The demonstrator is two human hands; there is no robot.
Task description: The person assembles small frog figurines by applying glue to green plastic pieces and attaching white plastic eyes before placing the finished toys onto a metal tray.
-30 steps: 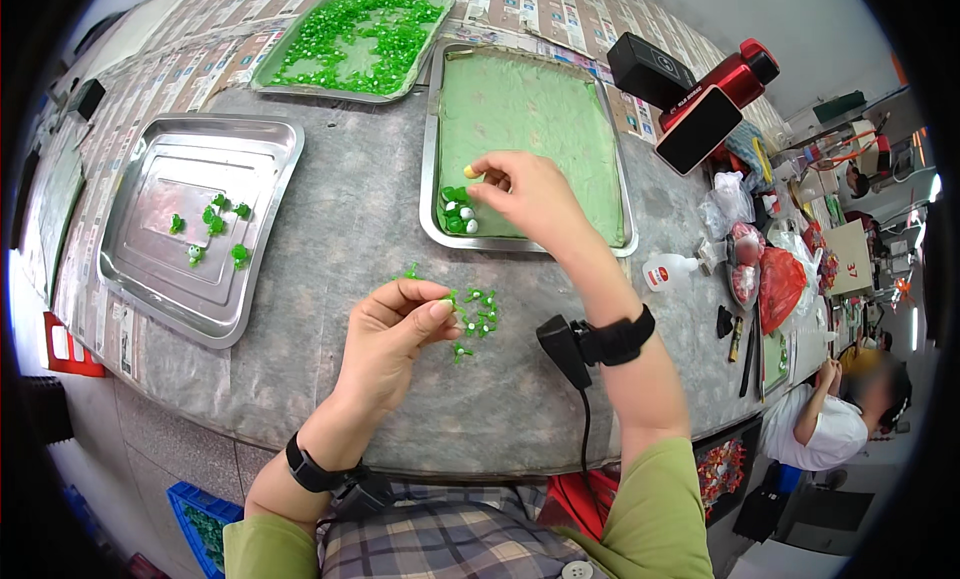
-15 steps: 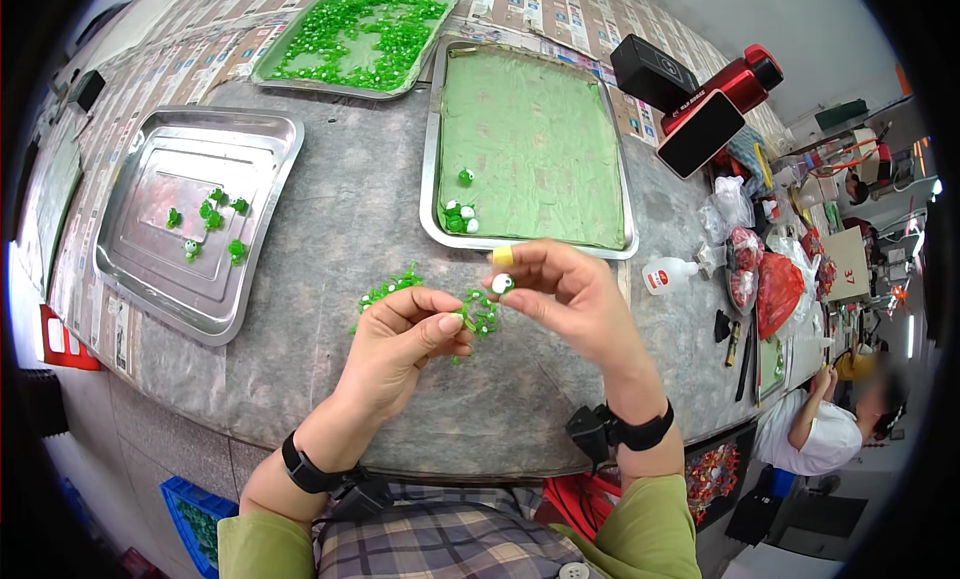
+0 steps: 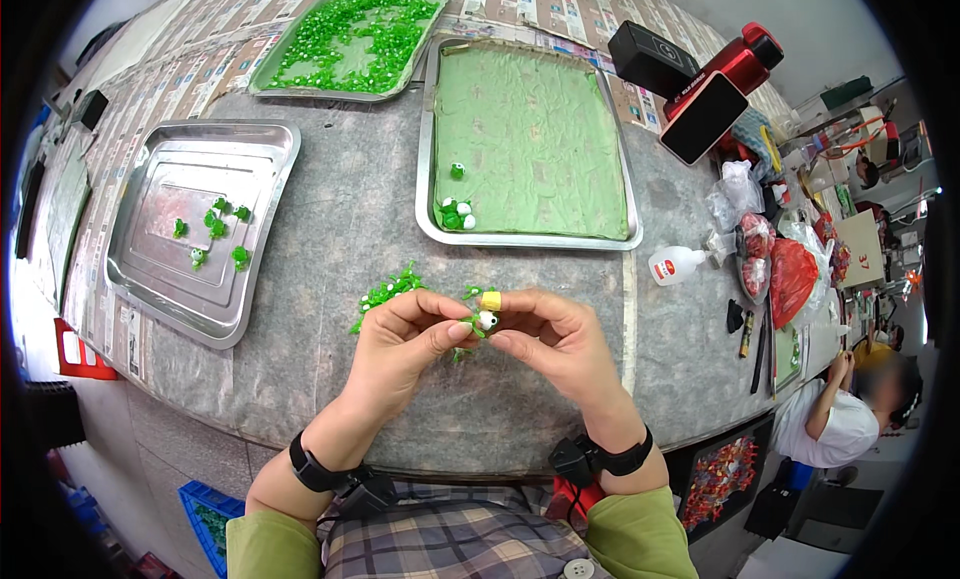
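Over the near middle of the table my two hands meet fingertip to fingertip. My left hand (image 3: 392, 357) pinches a small green plastic piece (image 3: 474, 326) between thumb and forefinger. A white bead with a black eye dot (image 3: 488, 320) sits at my right hand's (image 3: 562, 351) thumb and fingers, touching the green piece. Yellow tape wraps one right fingertip. Just beyond my hands lies a pile of small green pieces (image 3: 385, 295), partly hidden by them. A metal tray lined with green sheet (image 3: 540, 129) holds several green-and-white figures (image 3: 457, 215) in its near left corner.
At left, a bare metal tray (image 3: 150, 264) holds several green figures (image 3: 214, 221). A far tray (image 3: 350, 54) is spread with green pieces. On the right stand a white bottle (image 3: 676, 265), a phone (image 3: 704, 119), a red flask (image 3: 750, 59) and bags (image 3: 792, 279). Another person (image 3: 825, 414) sits at far right.
My right hand has come left and down, bringing the white bead against the green piece in my left hand. The whole view has shifted slightly.
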